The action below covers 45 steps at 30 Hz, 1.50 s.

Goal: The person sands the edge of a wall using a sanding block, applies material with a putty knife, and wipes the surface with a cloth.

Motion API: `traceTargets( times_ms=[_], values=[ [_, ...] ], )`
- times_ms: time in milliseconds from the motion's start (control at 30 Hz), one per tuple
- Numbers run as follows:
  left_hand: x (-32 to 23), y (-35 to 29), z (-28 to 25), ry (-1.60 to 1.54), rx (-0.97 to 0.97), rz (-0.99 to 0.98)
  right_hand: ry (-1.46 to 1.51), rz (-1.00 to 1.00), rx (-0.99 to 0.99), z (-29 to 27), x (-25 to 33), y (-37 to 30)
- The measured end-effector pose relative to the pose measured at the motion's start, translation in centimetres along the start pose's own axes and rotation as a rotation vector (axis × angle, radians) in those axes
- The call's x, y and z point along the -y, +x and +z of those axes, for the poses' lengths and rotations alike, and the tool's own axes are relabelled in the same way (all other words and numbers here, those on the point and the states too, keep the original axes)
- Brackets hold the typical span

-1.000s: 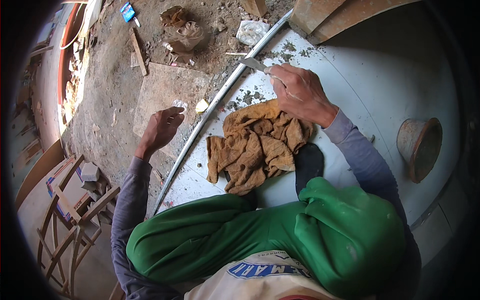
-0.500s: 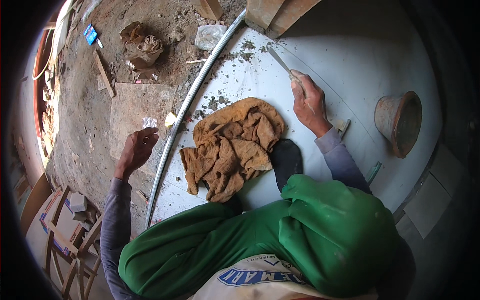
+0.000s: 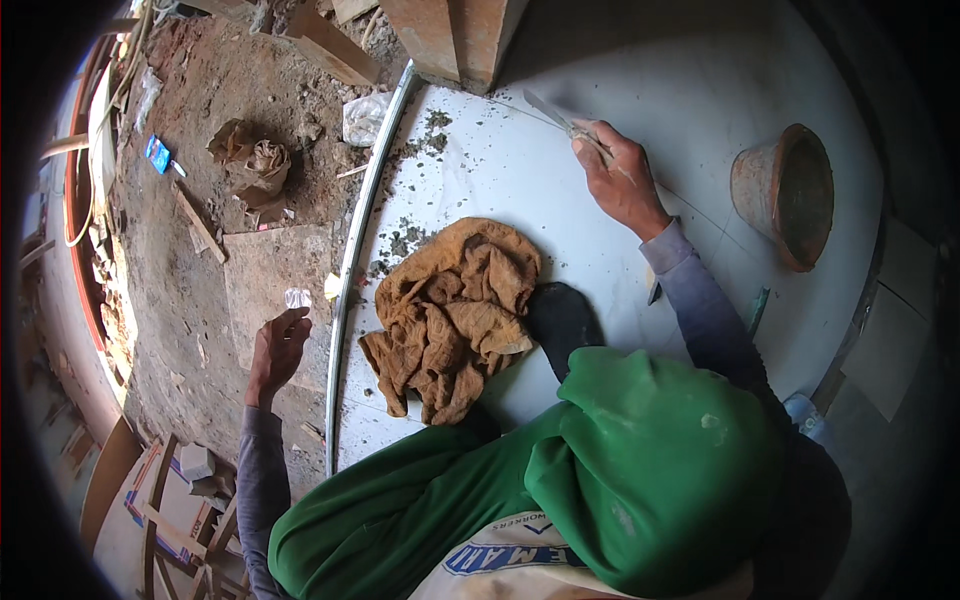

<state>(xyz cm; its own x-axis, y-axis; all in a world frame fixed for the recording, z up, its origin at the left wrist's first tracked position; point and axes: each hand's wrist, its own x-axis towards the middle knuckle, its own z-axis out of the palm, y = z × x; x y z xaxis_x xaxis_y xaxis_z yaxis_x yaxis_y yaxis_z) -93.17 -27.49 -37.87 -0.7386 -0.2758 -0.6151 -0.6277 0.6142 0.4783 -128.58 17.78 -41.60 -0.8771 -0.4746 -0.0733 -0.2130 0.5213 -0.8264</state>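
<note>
My right hand (image 3: pixel 628 178) is closed around the handle of a knife (image 3: pixel 545 107) with a narrow, pale metal blade. The blade points to the far left, over the white tiled floor (image 3: pixel 610 80). Out on the left, my left hand (image 3: pixel 280 348) is over the dirt ground with loosely bent fingers, and I see nothing held in it. A scrap of clear plastic (image 3: pixel 298 298) shows just beyond its fingertips. Between my hands, a crumpled brown cloth (image 3: pixel 455 315) lies on the tiles beside my dark shoe (image 3: pixel 562 318).
Dark crumbs (image 3: pixel 405 240) are scattered along a metal edge strip (image 3: pixel 350 260). A clay-coloured bucket (image 3: pixel 770 190) stands at right. Wooden boards (image 3: pixel 450 40) rise at the far edge. Crumpled brown paper (image 3: pixel 262 170) and a wood strip (image 3: pixel 200 222) lie on the dirt.
The view has shifted, so the boards and bucket appear further left. My right hand still holds the knife, near the tile joint. My left hand stays over the dirt.
</note>
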Motion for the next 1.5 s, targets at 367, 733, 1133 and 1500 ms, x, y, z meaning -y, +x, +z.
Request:
traceTargets(
  times_ms=[367,733,1133,1500],
  values=[
    [-5.4,3.4,0.6,0.051,0.048,0.065,0.493,0.239,-0.185,7.4,-4.1,3.4],
    [-5.5,4.5,1.4,0.028,0.084,0.001,0.426,0.087,-0.358,4.8,-1.3,8.0],
    [-9.9,6.9,1.6,0.080,0.084,-0.064,0.393,-0.065,-0.545,11.0,5.3,2.1],
    [-8.7,7.0,1.3,0.044,0.087,-0.092,0.584,0.120,-0.344,9.2,6.9,0.6]
  ],
)
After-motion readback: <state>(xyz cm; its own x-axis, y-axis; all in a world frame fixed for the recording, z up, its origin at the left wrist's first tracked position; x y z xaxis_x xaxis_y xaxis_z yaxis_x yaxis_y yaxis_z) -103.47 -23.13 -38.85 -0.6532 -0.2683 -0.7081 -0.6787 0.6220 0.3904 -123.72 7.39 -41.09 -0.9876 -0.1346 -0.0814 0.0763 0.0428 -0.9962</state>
